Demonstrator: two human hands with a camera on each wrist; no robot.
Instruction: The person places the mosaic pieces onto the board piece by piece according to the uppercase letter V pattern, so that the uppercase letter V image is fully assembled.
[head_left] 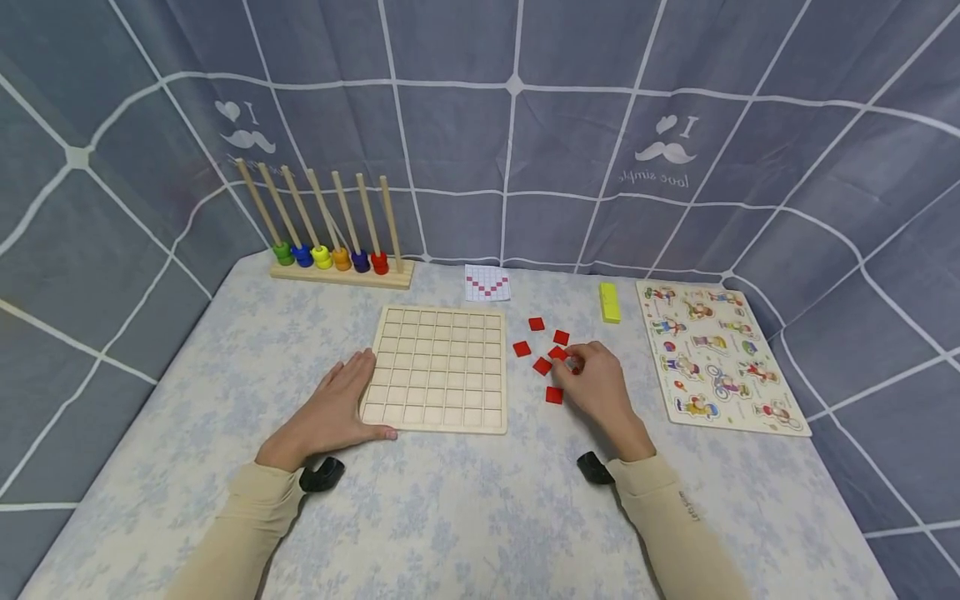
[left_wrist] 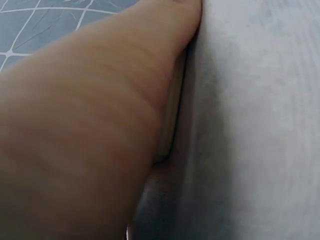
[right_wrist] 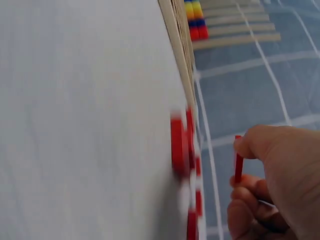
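A wooden grid board (head_left: 441, 369) lies flat on the table, its squares bare. My left hand (head_left: 335, 408) rests against its left side, fingers straight along the edge and thumb at the near corner; the left wrist view shows that hand (left_wrist: 100, 100) close up beside the board's edge (left_wrist: 173, 110). Right of the board, several red square tiles (head_left: 522, 349) lie scattered. Over them, my right hand (head_left: 598, 387) pinches one red tile (right_wrist: 238, 159) between thumb and fingers, clear in the right wrist view, where the hand (right_wrist: 280, 180) is raised off the table.
A small card with a red pattern (head_left: 487, 283) lies behind the board. At the back left stands a rack of pegs with coloured beads (head_left: 341, 273). A yellow block (head_left: 610, 302) and a picture puzzle board (head_left: 720, 358) lie on the right.
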